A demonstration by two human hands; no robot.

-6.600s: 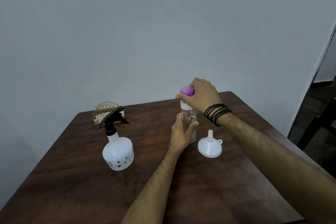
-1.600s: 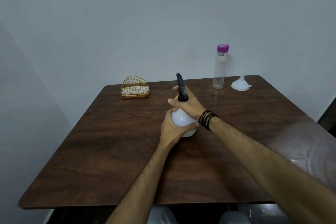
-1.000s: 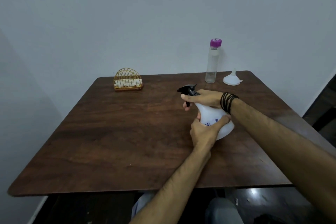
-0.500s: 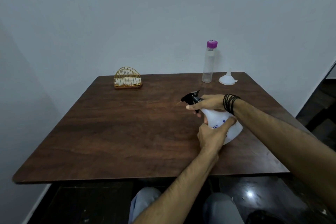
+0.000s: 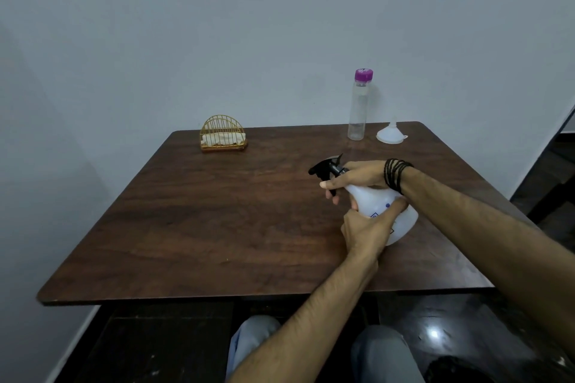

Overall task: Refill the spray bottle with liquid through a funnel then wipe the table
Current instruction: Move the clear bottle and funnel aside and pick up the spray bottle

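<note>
So the spray bottle [image 5: 385, 211] is tipped way over now, nozzle pointing away to the left over the table [image 5: 217, 227]. About 1.6 s ago it was upright in the middle w/ both hands on it; since then it's been tilted and pulled toward the right side, closer to the person.

Left hand [image 5: 367, 230] has its fingers wrapped under the white body. Right hand [image 5: 354, 176] is curled around the neck, fingers [image 5: 329, 194] hooked by the black trigger head [image 5: 326, 166]. Can't tell if the trigger is pressed, and no mist shows.

My read: the refill is done and this is spraying the table before the wipe, since the clear bottle w/ the purple cap [image 5: 359, 106] is capped and parked well beyond the fingers at the far edge, w/ the funnel [image 5: 390, 134] just beside it. Cloth looks to be in the wire holder [image 5: 223, 135], far off to the left of the fingers.

Writing: there's small blue print and a dot on the bottle, too tiny to read. No brand visible anywhere.
</note>
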